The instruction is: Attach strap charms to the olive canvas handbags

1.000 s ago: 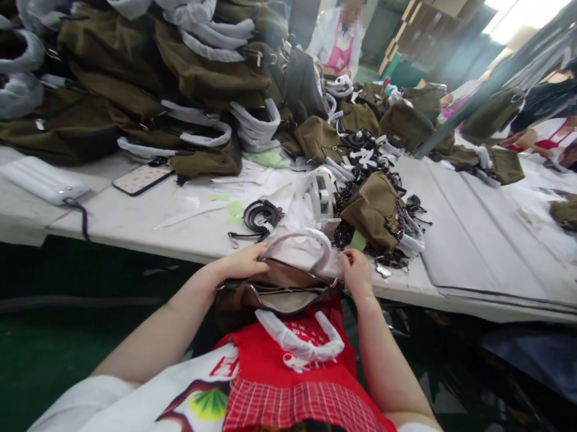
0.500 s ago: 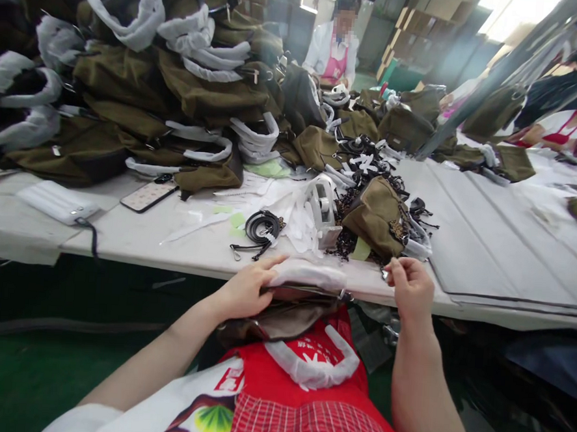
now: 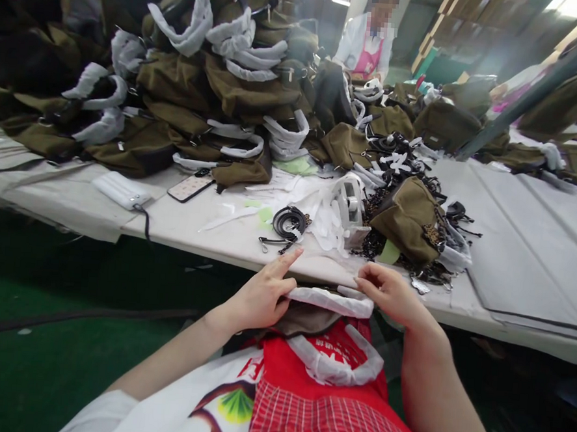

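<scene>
An olive-brown handbag (image 3: 311, 320) with handles wrapped in white rests against my red apron at the table's front edge. One wrapped handle (image 3: 332, 301) lies across the bag's top; the other wrapped handle (image 3: 335, 373) hangs down over the apron. My left hand (image 3: 261, 297) grips the bag's left top edge by the handle end, its index finger stretched forward. At the bag's right end, my right hand (image 3: 386, 290) has thumb and fingers pinched together; whatever lies between them is too small to make out. A coiled black strap (image 3: 289, 222) is just beyond my left fingertips.
Olive handbags (image 3: 257, 87) are piled high on the left. A phone (image 3: 191, 185), a white box-shaped device (image 3: 120, 189), and a white tape dispenser (image 3: 350, 203) stand on the table. Another bag (image 3: 405, 220) sits on tangled chains. A silver piece (image 3: 420, 286) lies right. A co-worker (image 3: 367, 45) faces me.
My right hand has left the silver piece on the table and moved left to the bag's right end. My left hand still holds the bag. The view has swung left.
</scene>
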Demonstrator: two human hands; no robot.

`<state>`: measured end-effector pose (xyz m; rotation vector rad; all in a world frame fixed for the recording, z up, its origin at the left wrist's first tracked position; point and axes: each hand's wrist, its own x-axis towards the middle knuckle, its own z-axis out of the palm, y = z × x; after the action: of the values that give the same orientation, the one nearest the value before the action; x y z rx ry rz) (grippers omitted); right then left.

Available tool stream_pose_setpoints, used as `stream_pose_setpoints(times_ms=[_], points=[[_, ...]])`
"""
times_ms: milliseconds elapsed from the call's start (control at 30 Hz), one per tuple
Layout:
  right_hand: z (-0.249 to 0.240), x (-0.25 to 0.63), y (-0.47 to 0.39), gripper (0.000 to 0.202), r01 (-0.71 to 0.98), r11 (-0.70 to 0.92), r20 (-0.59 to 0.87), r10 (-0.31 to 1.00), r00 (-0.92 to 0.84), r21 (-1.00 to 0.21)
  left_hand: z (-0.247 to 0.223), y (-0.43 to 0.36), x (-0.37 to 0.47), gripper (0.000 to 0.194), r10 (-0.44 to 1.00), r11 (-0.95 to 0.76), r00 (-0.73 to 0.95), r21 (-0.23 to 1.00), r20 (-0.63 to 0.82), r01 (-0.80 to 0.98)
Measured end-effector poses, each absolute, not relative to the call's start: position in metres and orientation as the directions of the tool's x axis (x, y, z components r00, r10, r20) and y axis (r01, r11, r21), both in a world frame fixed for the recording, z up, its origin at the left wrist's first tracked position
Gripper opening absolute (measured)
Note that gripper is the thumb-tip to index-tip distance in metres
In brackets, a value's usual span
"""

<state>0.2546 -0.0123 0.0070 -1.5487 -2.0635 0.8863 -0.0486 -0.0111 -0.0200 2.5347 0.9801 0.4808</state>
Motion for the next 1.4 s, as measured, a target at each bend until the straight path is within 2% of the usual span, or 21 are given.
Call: stream_pose_setpoints(times_ms=[233, 367, 567, 700, 800, 867, 933, 1000, 1067, 1133, 1267, 1333, 1400], points=[[0.018, 0.252, -0.005, 0.022, 0.706, 0.193, -0.078, 0.940, -0.332, -0.682, -0.023, -0.015, -0.052, 0.014, 0.705, -0.660, 0.683, 0.528, 0.191, 0.534], [0.020, 0.247, -0.005, 0.021, 0.691, 0.201, -0.080, 0.933, -0.351, -0.694, -0.023, -0.014, -0.053, 0.013, 0.714, -0.630, 0.684, 0.564, 0.149, 0.534], [0.019, 0.252, -0.007, 0.020, 0.677, 0.202, -0.069, 0.934, -0.351, -0.708, -0.021, -0.010, -0.053, 0.010, 0.700, -0.664, 0.693, 0.515, 0.172, 0.543], [0.017, 0.256, -0.006, 0.023, 0.683, 0.221, -0.059, 0.931, -0.361, -0.696, -0.023, -0.008, -0.052, 0.018, 0.688, -0.661, 0.714, 0.521, 0.134, 0.540], [0.019, 0.256, 0.000, 0.020, 0.753, 0.270, -0.029, 0.933, -0.358, -0.600, -0.024, -0.010, -0.051, 0.017, 0.699, -0.637, 0.711, 0.516, 0.075, 0.572], [0.024, 0.250, 0.005, 0.014, 0.797, 0.349, 0.080, 0.930, -0.358, -0.492, -0.023, -0.012, -0.050, 0.014, 0.702, -0.630, 0.710, 0.510, 0.051, 0.586], [0.033, 0.238, 0.010, 0.021, 0.807, 0.437, 0.213, 0.899, -0.383, -0.396, -0.020, -0.014, -0.048, 0.012, 0.696, -0.633, 0.717, 0.504, 0.038, 0.588], [0.043, 0.220, 0.012, 0.033, 0.766, 0.538, 0.257, 0.842, -0.474, -0.352, -0.018, -0.016, -0.046, 0.010, 0.680, -0.647, 0.733, 0.494, 0.030, 0.580], [0.048, 0.197, 0.013, 0.037, 0.677, 0.642, 0.186, 0.760, -0.622, -0.360, -0.016, -0.017, -0.044, 0.008, 0.663, -0.665, 0.748, 0.480, 0.028, 0.572], [0.045, 0.175, 0.013, 0.034, 0.613, 0.692, 0.046, 0.676, -0.735, -0.380, -0.015, -0.018, -0.043, 0.008, 0.659, -0.678, 0.752, 0.458, 0.033, 0.575], [0.026, 0.148, 0.017, 0.021, 0.654, 0.653, -0.226, 0.620, -0.751, -0.382, -0.019, -0.016, -0.048, 0.014, 0.711, -0.636, 0.703, 0.451, 0.027, 0.626], [0.019, 0.148, 0.020, 0.021, 0.711, 0.585, -0.206, 0.697, -0.687, -0.390, -0.022, -0.014, -0.053, 0.016, 0.778, -0.548, 0.628, 0.494, 0.006, 0.675], [0.020, 0.154, 0.020, 0.025, 0.763, 0.476, -0.005, 0.847, -0.531, -0.439, -0.027, -0.010, -0.059, 0.016, 0.846, -0.434, 0.532, 0.546, -0.026, 0.717]])
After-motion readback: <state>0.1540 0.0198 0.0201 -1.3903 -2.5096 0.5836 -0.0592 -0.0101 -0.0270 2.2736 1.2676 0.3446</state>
